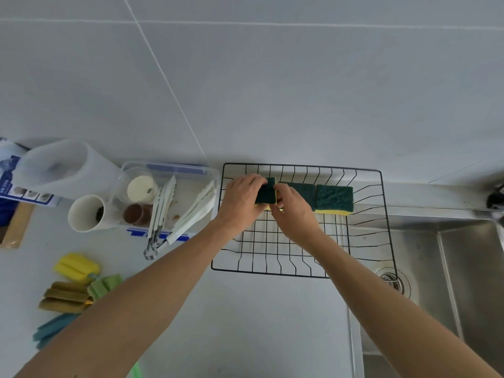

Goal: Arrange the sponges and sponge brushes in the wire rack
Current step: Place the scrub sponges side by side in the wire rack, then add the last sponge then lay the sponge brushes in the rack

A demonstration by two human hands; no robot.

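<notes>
Sponges go in first: left hand point(241, 199) and right hand point(293, 211) pinch a green-topped yellow sponge point(266, 192) in the black wire rack point(362, 170), beside two placed ones. Next, probably, the coloured foam sponge brushes point(73, 285) on the worktop.

A clear plastic container point(174, 170) holding white tongs point(163, 203) sits left of the steel sink point(450, 268).

Wire rack point(387, 214): thin black-coated metal wire. Sponges point(334, 199): rough dark green scouring face over soft yellow foam. Sink point(450, 268): brushed stainless steel, dull sheen; counter point(245, 323): smooth matt white; tongs point(191, 214): white plastic.
</notes>
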